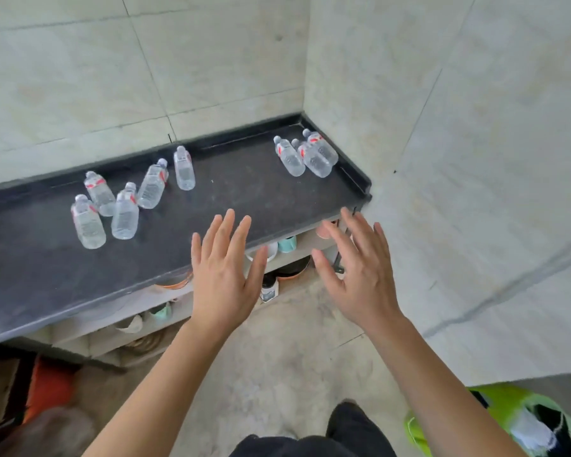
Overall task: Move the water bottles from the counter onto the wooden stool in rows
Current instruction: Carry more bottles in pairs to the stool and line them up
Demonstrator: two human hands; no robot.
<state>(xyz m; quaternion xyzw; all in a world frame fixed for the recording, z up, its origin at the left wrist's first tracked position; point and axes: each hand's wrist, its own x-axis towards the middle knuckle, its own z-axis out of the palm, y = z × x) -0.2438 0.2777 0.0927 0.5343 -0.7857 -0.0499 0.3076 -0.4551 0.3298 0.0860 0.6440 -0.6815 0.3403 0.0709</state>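
Head view: the only camera; it looks down past both forearms into a tiled corner.
Counter: the dark counter (244, 199) runs from the near left to the far right corner, against the wall.
Left cluster: five water bottles (125, 214) stand in a loose group towards the left.
Corner bottles: three corner bottles (314, 159) stand packed together at the far right.
Left hand: the left hand (223, 268) hovers over the counter's near edge, fingers straight and spread, holding nothing.
Right hand: the right hand (356, 268) hangs off the counter's right end, fingers fanned, empty.
Stool: the wooden stool is out of sight.
Step in hand: reaching for a first pick, I'd say.
Doing it well: wrap each hand round one bottle's body, squeeze lightly since thin plastic likely gives, and lift straight up so the packed neighbours don't topple.
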